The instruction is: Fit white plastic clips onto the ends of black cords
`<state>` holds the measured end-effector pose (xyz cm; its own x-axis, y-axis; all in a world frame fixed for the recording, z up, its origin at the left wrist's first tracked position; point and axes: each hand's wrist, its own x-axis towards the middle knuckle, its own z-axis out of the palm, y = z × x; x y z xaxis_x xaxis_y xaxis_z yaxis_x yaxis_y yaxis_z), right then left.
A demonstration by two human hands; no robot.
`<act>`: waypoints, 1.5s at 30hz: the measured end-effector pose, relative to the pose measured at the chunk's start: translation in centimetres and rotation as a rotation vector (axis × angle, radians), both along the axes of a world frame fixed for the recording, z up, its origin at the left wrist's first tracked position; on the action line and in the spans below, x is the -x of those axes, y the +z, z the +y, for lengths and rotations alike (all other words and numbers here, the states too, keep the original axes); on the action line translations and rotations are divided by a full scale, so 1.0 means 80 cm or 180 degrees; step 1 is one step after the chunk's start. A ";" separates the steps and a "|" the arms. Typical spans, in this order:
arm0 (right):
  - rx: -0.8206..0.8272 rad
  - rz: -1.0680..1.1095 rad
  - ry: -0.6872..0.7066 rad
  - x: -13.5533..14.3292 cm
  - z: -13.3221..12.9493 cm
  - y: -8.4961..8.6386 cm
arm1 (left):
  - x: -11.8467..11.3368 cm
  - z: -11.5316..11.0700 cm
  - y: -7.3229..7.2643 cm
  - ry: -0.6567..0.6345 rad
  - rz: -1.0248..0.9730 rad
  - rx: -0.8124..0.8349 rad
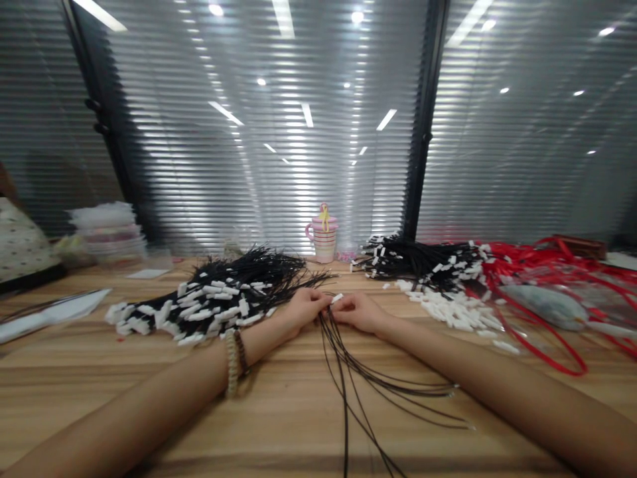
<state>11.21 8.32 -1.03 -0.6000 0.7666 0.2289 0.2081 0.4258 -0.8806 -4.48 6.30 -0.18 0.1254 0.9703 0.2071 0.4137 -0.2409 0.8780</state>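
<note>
My left hand [304, 309] pinches thin black cords [343, 358] near the middle of the table, and their loose lengths trail toward me and to the right. Close beside it, my right hand [361, 312] is closed in a pinch at a small white plastic piece [337, 297]. The two sets of fingertips almost meet; exactly how the cord and the piece join is too small to tell. Left of my hands lies a bundle of black cords with white ends [213, 302]. Loose white pieces [455, 312] are heaped to the right.
Another bundle of black cords [423, 259] lies at the back right, beside tangled red ribbons [557, 279] and a greyish pouch [545, 305]. A striped mug [324, 242] stands at the back. Stacked clear containers [112, 236] and a white sheet [64, 312] are at left.
</note>
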 end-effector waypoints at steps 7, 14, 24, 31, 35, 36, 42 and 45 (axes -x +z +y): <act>-0.0293 -0.0055 0.0042 0.000 -0.004 0.003 | -0.002 -0.005 0.004 -0.0142 -0.0250 0.0004; -0.0310 -0.0138 -0.0067 0.001 0.001 -0.004 | -0.002 -0.007 0.006 -0.0234 -0.0334 0.0078; 0.0278 -0.0652 0.0495 -0.027 0.000 0.022 | 0.000 -0.003 0.004 -0.0073 -0.0307 0.0105; 0.0439 -0.0778 0.1333 -0.067 0.004 0.076 | 0.002 -0.001 0.001 -0.0007 -0.0146 0.0066; 0.0426 -0.0674 0.1590 -0.089 0.008 0.105 | 0.001 -0.003 0.001 0.0045 -0.0049 0.0042; 0.0461 -0.0655 0.1665 -0.094 0.008 0.110 | 0.000 -0.003 0.002 0.0066 -0.0038 0.0047; 0.0650 -0.0636 0.1684 -0.118 0.008 0.128 | -0.002 -0.003 0.003 0.0124 -0.0081 0.0136; 0.0192 -0.0018 0.1414 -0.126 0.008 0.136 | -0.002 -0.002 0.003 0.0116 -0.0114 0.0192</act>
<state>21.29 8.99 9.83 -0.8751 0.4461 0.1876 0.0214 0.4229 -0.9059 -4.35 6.11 0.06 0.0834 0.9849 0.1517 0.3892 -0.1723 0.9049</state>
